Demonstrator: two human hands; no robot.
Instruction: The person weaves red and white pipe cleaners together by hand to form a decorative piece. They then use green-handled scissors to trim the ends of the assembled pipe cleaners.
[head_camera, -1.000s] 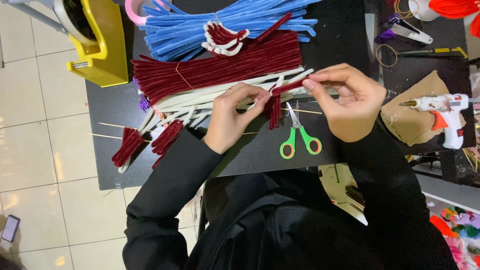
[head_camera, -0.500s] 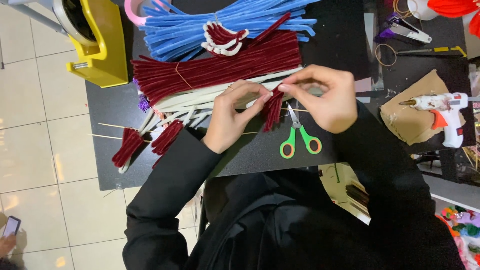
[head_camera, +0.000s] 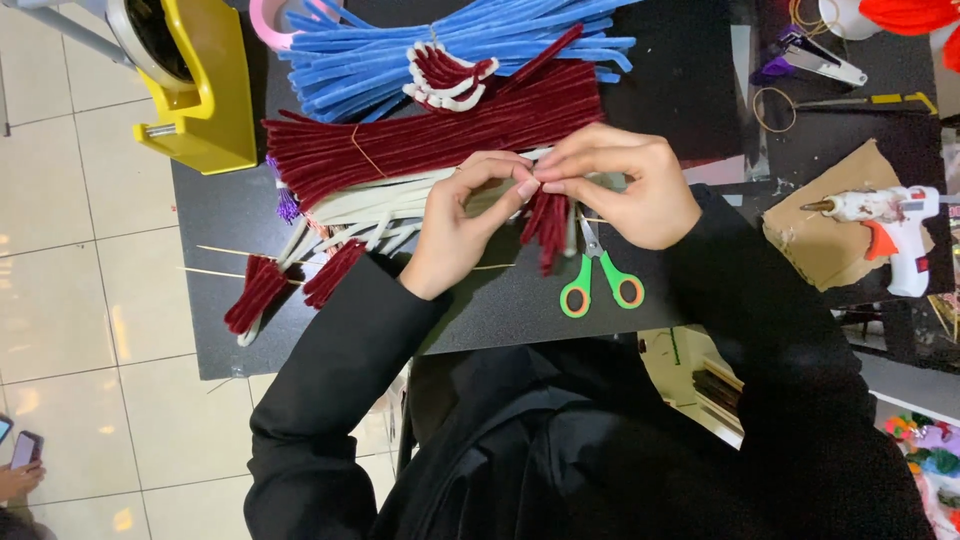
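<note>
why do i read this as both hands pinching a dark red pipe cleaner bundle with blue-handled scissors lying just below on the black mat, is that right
Nearly. The scissors have green handles, not blue, as the head view shows. The rest stands: left hand and right hand pinch the dark red pipe cleaner bundle above them on the black mat.

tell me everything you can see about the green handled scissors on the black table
The small scissors with green plastic loop handles lie flat on the black table, just below the person's right hand. Each handle loop has an orange inner lining. The metal blades point up and away from the person, closed or nearly so, their tips hidden under the hand. A dark red fuzzy folded pipe-cleaner piece hangs just beside the blades. Neither hand grips the scissors.
</note>
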